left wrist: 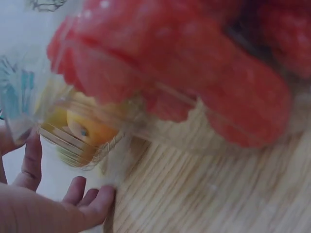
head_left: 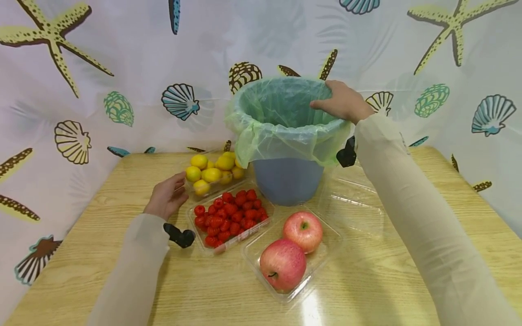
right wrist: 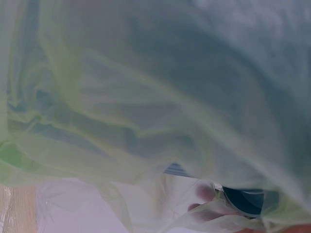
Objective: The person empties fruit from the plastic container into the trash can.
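Observation:
A blue-grey trash bin [head_left: 287,181] stands at the back of the table, lined with a thin green plastic bag [head_left: 281,138] folded over its rim. My right hand [head_left: 344,100] grips the bin's right rim through the bag, the thumb on the inner side; some of its fingers [right wrist: 206,192] show beyond the bag in the right wrist view. My left hand [head_left: 166,197] is beside the clear box of lemons [head_left: 212,174], fingers loosely bent and holding nothing. Whether its fingertips touch the box I cannot tell. Raspberries [head_left: 230,217] fill another clear box just right of that hand.
Two red apples [head_left: 283,265] sit in a clear plastic tray [head_left: 254,262] at the front middle. An overlapping clear empty container [head_left: 359,203] lies right of the bin. Behind the wooden table [head_left: 204,290] hangs a shell-and-starfish curtain [head_left: 142,54].

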{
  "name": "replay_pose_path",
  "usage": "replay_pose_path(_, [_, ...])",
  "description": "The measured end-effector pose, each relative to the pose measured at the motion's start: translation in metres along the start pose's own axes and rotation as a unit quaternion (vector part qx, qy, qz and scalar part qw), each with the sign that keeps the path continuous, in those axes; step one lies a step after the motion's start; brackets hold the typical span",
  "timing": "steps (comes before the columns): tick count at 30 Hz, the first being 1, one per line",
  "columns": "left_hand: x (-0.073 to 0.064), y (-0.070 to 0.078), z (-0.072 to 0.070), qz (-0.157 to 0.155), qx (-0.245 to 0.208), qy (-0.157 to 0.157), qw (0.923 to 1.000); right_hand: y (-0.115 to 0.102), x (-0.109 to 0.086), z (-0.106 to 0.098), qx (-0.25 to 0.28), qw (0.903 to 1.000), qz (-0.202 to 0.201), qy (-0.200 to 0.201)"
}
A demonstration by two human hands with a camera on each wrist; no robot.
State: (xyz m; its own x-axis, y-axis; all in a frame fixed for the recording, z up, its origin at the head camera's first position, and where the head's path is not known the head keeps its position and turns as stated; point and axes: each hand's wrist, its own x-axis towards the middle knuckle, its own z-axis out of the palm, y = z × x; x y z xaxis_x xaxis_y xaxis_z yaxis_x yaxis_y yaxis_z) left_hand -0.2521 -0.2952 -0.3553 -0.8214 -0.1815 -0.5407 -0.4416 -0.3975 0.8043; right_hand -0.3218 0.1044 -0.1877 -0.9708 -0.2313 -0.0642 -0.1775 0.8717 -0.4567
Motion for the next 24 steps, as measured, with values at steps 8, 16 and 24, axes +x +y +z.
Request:
replay_pose_path(8, [-0.002,0.0,-0.005,-0.032,-0.136,-0.059,0.9884,0.0,0.0,0.0,0.001,1.0,0.0,0.003])
replay_pose_path(16, [0.001,-0.001,-0.01,-0.031,-0.126,-0.104,0.986,-0.002,0.0,0.0,0.008,0.9999,-0.008,0.004])
replay_pose_path(24, [0.003,-0.01,-0.011,-0.039,-0.107,-0.131,0.9848,-0.001,-0.001,0.0,0.007,1.0,-0.004,0.004])
